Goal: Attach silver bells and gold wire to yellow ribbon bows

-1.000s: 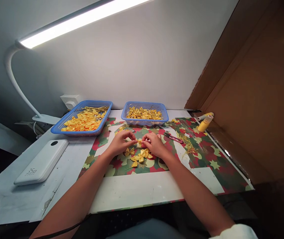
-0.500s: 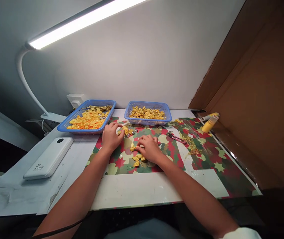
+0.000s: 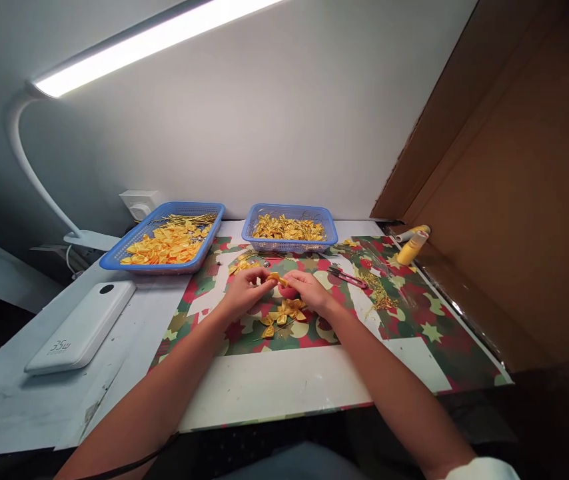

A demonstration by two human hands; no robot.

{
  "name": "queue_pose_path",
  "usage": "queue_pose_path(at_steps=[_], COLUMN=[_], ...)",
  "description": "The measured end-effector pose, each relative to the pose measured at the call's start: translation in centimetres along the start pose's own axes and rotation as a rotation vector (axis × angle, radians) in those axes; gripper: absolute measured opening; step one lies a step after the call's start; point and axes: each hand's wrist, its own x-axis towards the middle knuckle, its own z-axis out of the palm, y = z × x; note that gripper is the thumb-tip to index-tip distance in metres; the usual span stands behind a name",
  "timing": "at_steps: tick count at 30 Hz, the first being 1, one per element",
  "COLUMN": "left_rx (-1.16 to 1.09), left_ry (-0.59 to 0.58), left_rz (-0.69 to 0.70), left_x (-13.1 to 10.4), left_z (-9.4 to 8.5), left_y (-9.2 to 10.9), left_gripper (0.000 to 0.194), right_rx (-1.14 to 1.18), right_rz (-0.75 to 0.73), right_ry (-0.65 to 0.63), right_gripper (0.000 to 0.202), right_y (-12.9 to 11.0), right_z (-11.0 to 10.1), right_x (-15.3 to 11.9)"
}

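A small yellow bow (image 3: 278,278) is pinched between my two hands above the patterned mat (image 3: 244,339). My left hand (image 3: 248,291) has its fingers closed on the bow's left side. On the other side, the fingertips of my right hand (image 3: 310,291) are closed on it too. Several finished-looking yellow bows (image 3: 282,313) lie on the mat just below my hands. More yellow bows (image 3: 242,265) and small shiny round pieces lie behind my left hand, partly hidden by it.
Two blue baskets (image 3: 109,263) (image 3: 289,248) of yellow bows stand at the back. Pink-handled snips (image 3: 348,277), gold ties (image 3: 378,293) and a yellow thread spool (image 3: 411,249) lie right. A white power bank (image 3: 82,327) and lamp (image 3: 19,150) are left.
Both hands have come together, my left hand moving from the pieces at the back. The yellow bow is now lifted off the mat between them. The view has shifted slightly.
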Motion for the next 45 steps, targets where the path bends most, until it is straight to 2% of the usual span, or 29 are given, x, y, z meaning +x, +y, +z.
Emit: queue_pose_path(at_steps=[4,6,12,16,23,26,29,31,33,35,39,45], left_rx=[-0.095,-0.127,-0.213,-0.249,-0.293,-0.123,0.179,0.275,0.268,0.146,-0.169,-0.171], left_ry=[0.006,-0.010,0.028,0.022,-0.015,0.060,0.157,0.126,0.064,0.044,0.044,0.027], left_rz=[-0.081,-0.104,-0.117,-0.107,-0.086,0.005,0.226,0.310,0.275,0.153,-0.076,-0.102], left_x=[0.1,0.1,0.2,0.3,0.4,0.1,-0.4,-0.6,-0.7,-0.6,-0.2,0.0], left_z=[0.2,0.4,0.4,0.2,0.3,0.4,0.5,0.6,0.8,0.8,0.7,0.7], left_y=[-0.3,-0.3,0.3,0.3,-0.4,0.1,0.8,1.0,0.9,0.7,-0.1,-0.5], left_gripper=[0.029,0.029,0.022,0.032,0.033,0.026,0.020,0.019,0.020,0.023,0.031,0.033], right_rx=[-0.101,-0.182,-0.035,-0.037,0.033,0.015,-0.080,-0.111,-0.107,-0.134,-0.268,-0.241], right_rz=[-0.130,-0.175,-0.019,-0.006,-0.019,-0.055,-0.114,-0.145,-0.184,-0.257,-0.398,-0.325], right_ry=[0.147,0.173,0.058,0.000,-0.050,0.014,0.183,0.235,0.205,0.183,0.281,0.213], right_gripper=[0.021,0.016,0.021,0.024,0.025,0.023,0.020,0.019,0.019,0.020,0.008,0.006], right_y=[-0.2,-0.3,-0.1,0.1,0.0,0.1,0.4,0.5,0.5,0.4,-0.2,-0.2], right_z=[-0.1,0.0,0.1,0.0,-0.1,0.1,0.5,0.8,0.9,0.7,-0.1,-0.4], right_x=[-0.1,-0.3,-0.4,-0.3,-0.4,-0.3,-0.2,-0.2,-0.3,-0.5,-0.7,-0.7])
